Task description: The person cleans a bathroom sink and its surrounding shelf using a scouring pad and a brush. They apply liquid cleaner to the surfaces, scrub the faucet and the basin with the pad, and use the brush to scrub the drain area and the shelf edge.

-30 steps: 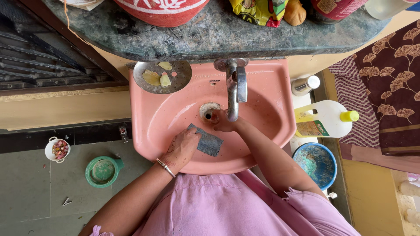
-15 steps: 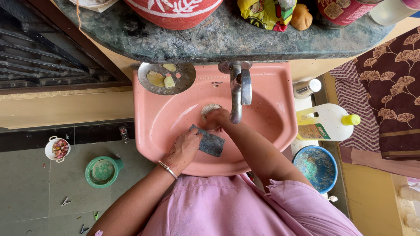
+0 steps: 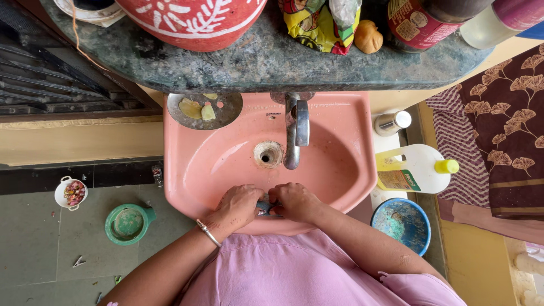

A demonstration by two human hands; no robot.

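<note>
You closed both your left hand [image 3: 238, 207] and right hand [image 3: 292, 201] on the grey scrub pad [image 3: 263, 207], squeezing it. You held it over the pink basin [image 3: 340, 164], so drips fell inside.

I see a grey tiled floor [image 3: 34, 249] left of the hands, bearing a round green plastic bowl [image 3: 128, 223] and a small white handled pot [image 3: 70, 192]. Beyond the hands runs a dark mottled stone shelf [image 3: 266, 62]. To the right hangs a brown leaf-patterned cloth [image 3: 504, 130], above a yellow floor [image 3: 476, 266]. Daylight is even.
</note>
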